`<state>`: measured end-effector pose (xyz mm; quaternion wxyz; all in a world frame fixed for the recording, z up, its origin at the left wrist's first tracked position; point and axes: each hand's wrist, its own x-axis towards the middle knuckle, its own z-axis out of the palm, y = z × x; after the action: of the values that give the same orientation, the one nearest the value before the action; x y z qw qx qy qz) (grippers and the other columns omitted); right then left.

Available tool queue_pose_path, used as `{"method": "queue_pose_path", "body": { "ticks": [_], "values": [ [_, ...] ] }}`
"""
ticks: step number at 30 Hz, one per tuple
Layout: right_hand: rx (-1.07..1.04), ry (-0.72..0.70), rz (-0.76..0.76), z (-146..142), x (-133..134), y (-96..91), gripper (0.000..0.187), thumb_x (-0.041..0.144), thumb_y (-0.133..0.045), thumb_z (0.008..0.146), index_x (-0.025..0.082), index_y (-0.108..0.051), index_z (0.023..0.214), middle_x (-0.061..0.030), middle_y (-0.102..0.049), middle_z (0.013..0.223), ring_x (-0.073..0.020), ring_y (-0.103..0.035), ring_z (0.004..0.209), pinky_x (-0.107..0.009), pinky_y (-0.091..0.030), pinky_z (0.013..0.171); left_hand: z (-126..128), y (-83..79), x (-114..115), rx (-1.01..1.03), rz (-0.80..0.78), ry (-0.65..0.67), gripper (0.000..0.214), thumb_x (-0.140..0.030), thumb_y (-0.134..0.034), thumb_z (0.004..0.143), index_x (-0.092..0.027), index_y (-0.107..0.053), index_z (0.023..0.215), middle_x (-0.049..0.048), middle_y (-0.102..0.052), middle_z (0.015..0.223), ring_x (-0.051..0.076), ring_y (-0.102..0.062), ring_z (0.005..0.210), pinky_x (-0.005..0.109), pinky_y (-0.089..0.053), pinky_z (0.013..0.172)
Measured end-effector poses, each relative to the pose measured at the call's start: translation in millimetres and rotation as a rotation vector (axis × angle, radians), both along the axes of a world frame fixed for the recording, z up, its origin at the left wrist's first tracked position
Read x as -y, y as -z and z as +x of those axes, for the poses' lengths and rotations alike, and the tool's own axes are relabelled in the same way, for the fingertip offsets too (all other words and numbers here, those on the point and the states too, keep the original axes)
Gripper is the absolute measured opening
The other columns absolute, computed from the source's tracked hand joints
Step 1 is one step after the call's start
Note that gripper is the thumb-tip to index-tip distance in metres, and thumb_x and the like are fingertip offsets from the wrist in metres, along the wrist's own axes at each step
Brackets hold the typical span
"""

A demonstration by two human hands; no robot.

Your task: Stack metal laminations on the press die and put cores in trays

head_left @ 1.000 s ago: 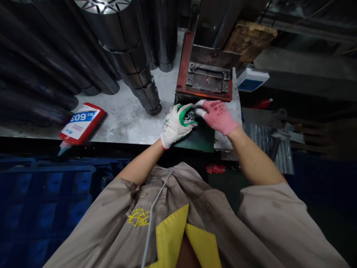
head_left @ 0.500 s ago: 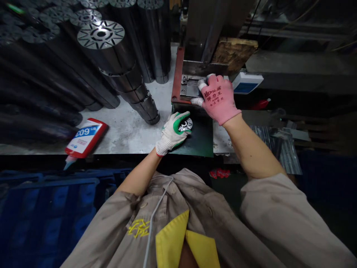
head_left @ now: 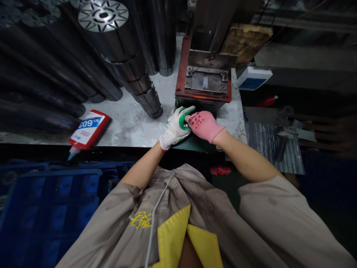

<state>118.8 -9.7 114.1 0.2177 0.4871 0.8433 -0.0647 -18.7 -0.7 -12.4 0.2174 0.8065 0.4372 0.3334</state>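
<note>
My left hand, in a white glove with green fingers, is curled on the dark green mat at the bench's front edge. My right hand, in a pink glove, presses against it from the right with its fingers bent over the left fingertips. Whatever lies between the two hands is covered; the small stack of metal discs seen earlier in my left hand is hidden. Just behind the hands stands a press fixture on a red base plate, with a small metal piece in its slot.
Tall dark stacks of slotted metal discs crowd the back left of the grey bench. A red adhesive bottle lies at the left. A blue crate sits below, a white-blue box and a corrugated sheet to the right.
My right hand has come back from the press fixture to the left hand at the mat. The disc stack that showed in my left hand is now covered.
</note>
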Motion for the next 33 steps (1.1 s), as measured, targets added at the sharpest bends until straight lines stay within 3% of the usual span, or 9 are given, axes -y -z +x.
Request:
{"method": "queue_pose_path", "body": {
  "ticks": [3, 6, 8, 10, 14, 18, 23, 30, 33],
  "values": [
    [-0.074, 0.003, -0.007, 10.0, -7.3, -14.5, 0.034, 0.027, -0.05, 0.106, 0.016, -0.074, 0.128, -0.0184, -0.078, 0.125, -0.0337, -0.072, 0.118, -0.04, -0.052, 0.091, 0.4, -4.2, -0.6, 0.023, -0.027, -0.017, 0.071, -0.054, -0.074, 0.09, -0.021, -0.058, 0.152, 0.0114, -0.061, 0.155, 0.035, -0.051, 0.15, 0.054, -0.04, 0.129],
    [-0.285, 0.191, 0.178, 35.1, -26.8, -23.6, 0.044, 0.048, -0.055, 0.106, 0.02, -0.07, 0.136, -0.0173, -0.074, 0.132, -0.0372, -0.067, 0.122, -0.048, -0.052, 0.1, 6.7, -8.1, -1.4, 0.116, -0.088, -0.078, 0.062, -0.056, -0.073, 0.093, -0.021, -0.065, 0.144, 0.0116, -0.066, 0.146, 0.031, -0.061, 0.138, 0.048, -0.049, 0.122],
    [-0.443, 0.279, 0.38, 51.1, -48.1, -19.9, 0.054, 0.06, -0.056, 0.105, 0.019, -0.068, 0.137, -0.0192, -0.07, 0.135, -0.0402, -0.062, 0.128, -0.054, -0.05, 0.105, 12.7, -9.7, -2.3, 0.163, -0.107, -0.144, 0.052, -0.05, -0.071, 0.095, -0.021, -0.069, 0.138, 0.0118, -0.068, 0.139, 0.028, -0.065, 0.13, 0.045, -0.053, 0.117],
    [-0.545, 0.256, 0.508, 62.2, -70.3, -8.8, 0.061, 0.069, -0.059, 0.101, 0.016, -0.071, 0.128, -0.0203, -0.068, 0.133, -0.0432, -0.058, 0.132, -0.058, -0.047, 0.109, 17.9, -10.8, -3.2, 0.135, -0.101, -0.193, 0.051, -0.044, -0.074, 0.091, -0.02, -0.071, 0.136, 0.0125, -0.069, 0.135, 0.029, -0.065, 0.128, 0.047, -0.051, 0.118],
    [-0.581, 0.14, 0.576, 72.3, -86.8, 9.9, 0.064, 0.072, -0.053, 0.102, 0.013, -0.074, 0.116, -0.0192, -0.068, 0.124, -0.0415, -0.059, 0.128, -0.057, -0.049, 0.107, 21.5, -14.8, -1.1, -0.014, -0.121, -0.21, 0.056, -0.04, -0.076, 0.089, -0.021, -0.068, 0.141, 0.0129, -0.065, 0.142, 0.032, -0.058, 0.139, 0.053, -0.043, 0.124],
    [-0.526, 0.144, 0.514, 73.8, -54.2, 11.2, 0.05, 0.054, -0.045, 0.111, 0.015, -0.073, 0.123, -0.0138, -0.072, 0.119, -0.032, -0.065, 0.12, -0.046, -0.051, 0.103, 21.1, -16.5, 4.9, -0.088, -0.13, -0.204, 0.065, -0.049, -0.074, 0.092, -0.022, -0.061, 0.149, 0.0136, -0.061, 0.15, 0.033, -0.051, 0.147, 0.054, -0.036, 0.128],
    [-0.383, 0.161, 0.227, 55.3, -11.8, 24.8, 0.03, 0.024, -0.052, 0.107, 0.017, -0.075, 0.125, -0.0124, -0.075, 0.129, -0.0269, -0.069, 0.118, -0.038, -0.051, 0.103, 20.6, -8.6, 0.8, -0.116, -0.064, -0.172, 0.076, -0.054, -0.079, 0.086, -0.021, -0.059, 0.151, 0.0135, -0.063, 0.151, 0.036, -0.051, 0.146, 0.055, -0.034, 0.129],
    [0.004, 0.105, 0.053, 3.5, -3.1, 5.9, 0.041, 0.008, -0.039, 0.104, 0.01, -0.073, 0.125, -0.022, -0.075, 0.128, -0.0303, -0.074, 0.114, -0.037, -0.053, 0.085, 6.2, -19.6, -10.0, -0.094, -0.081, 0.005, 0.068, -0.042, -0.075, 0.085, -0.021, -0.063, 0.149, 0.0111, -0.066, 0.147, 0.031, -0.061, 0.138, 0.047, -0.042, 0.126],
    [0.037, 0.049, 0.01, -0.6, -4.2, -5.2, 0.042, 0.006, -0.038, 0.103, 0.009, -0.073, 0.125, -0.022, -0.076, 0.126, -0.0289, -0.074, 0.115, -0.036, -0.053, 0.086, 3.2, -23.0, -11.4, -0.095, -0.088, 0.026, 0.071, -0.039, -0.079, 0.081, -0.02, -0.064, 0.148, 0.0111, -0.066, 0.148, 0.032, -0.06, 0.14, 0.049, -0.043, 0.126]
  ]
}}
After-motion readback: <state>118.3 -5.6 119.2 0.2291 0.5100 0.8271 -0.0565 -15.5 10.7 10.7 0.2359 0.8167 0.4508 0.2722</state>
